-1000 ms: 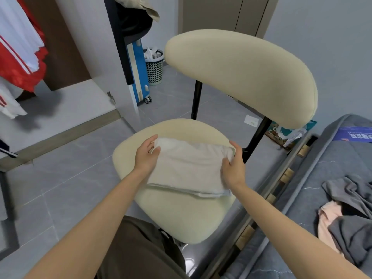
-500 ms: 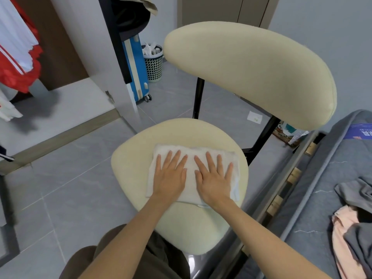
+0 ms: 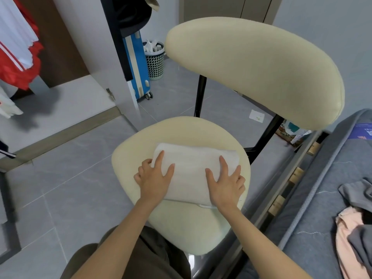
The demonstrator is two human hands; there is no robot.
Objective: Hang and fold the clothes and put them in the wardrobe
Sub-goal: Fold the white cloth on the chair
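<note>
The folded white garment lay flat on the cream chair seat. Your left grip held its 9 o'clock edge, outer fingers curled round the fold, thumb and forefinger flat on top. Your right grip clasped the 3 o'clock edge likewise. Loose clothes lay on the bed at 4 o'clock.

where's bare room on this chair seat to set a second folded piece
Widest bare patch: the front of the seat, between the near edge of the cloth and the rim. A narrower strip lies behind the cloth, toward the posts. Crowded: the right side, where cloth and right hand reach the rim; the left hand covers most of the left.
</note>
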